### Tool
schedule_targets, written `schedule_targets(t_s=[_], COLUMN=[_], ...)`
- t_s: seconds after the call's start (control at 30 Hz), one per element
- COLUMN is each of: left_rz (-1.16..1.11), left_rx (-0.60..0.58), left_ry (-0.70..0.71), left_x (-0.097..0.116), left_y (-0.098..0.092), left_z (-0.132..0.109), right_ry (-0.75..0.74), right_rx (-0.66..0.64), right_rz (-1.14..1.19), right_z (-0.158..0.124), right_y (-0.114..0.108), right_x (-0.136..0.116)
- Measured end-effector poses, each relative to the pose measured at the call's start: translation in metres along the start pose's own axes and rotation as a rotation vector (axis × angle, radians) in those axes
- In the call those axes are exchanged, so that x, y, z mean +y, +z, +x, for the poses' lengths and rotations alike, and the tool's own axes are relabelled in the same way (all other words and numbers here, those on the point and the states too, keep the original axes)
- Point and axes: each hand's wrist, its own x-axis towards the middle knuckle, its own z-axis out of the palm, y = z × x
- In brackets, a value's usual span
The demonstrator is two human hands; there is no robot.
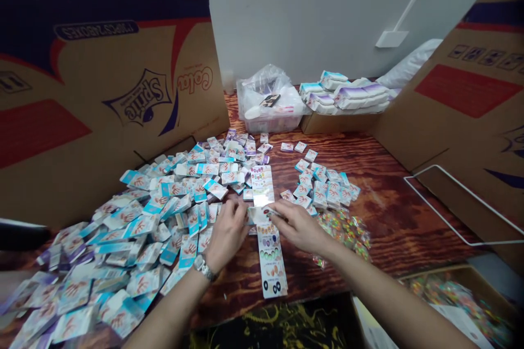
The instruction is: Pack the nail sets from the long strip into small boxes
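My left hand, a watch on its wrist, has its fingers pinched together; what lies in them is mostly hidden, though a bluish edge shows beside the fingertips. Opposite it, my right hand is closed on a small folded paper leaflet with a dark round print. The two hands nearly meet over the table. Beneath and in front of them lies a printed leaflet strip with rows of coloured ovals. Another printed strip extends beyond the fingers. Small white-and-blue cartons with a hand picture are heaped at the left.
More small cartons lie to the right, beside clear packets of colourful bits. A plastic-lined tub and wrapped packs stand at the back. Large cardboard boxes flank the wooden table. An open box sits lower right.
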Motion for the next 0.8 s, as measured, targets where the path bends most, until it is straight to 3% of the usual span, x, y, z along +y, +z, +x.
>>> schedule_targets(t_s=[0.17,0.37,0.5,0.6,0.7,0.8], left_rz=[0.085,0.316,0.292,0.205,0.153,0.116], left_rx=[0.076,0.053,0.035,0.014,0.031,0.081], left_ry=[0.024,0.055,0.056,0.014,0.000,0.018], left_x=[0.012,0.022,0.024,0.022,0.020,0.022], left_y=[0.000,0.004,0.007,0.009,0.011,0.013], left_z=[-0.011,-0.017,-0.021,-0.025,-0.027,-0.028], right_ry=[0.062,0.013,0.138,0.147,0.079,0.035], right_rx=[-0.052,-0.103,-0.026,-0.093,-0.122,0.010], right_rz=[-0.094,-0.284,-0.005,0.206,0.173,0.062], right_z=[0.007,0.010,0.009,0.005,0.001,-0.001], right_y=[0.005,0.011,0.015,0.013,0.011,0.015], right_x=[-0.001,-0.016,-0.007,0.003,0.004,-0.002])
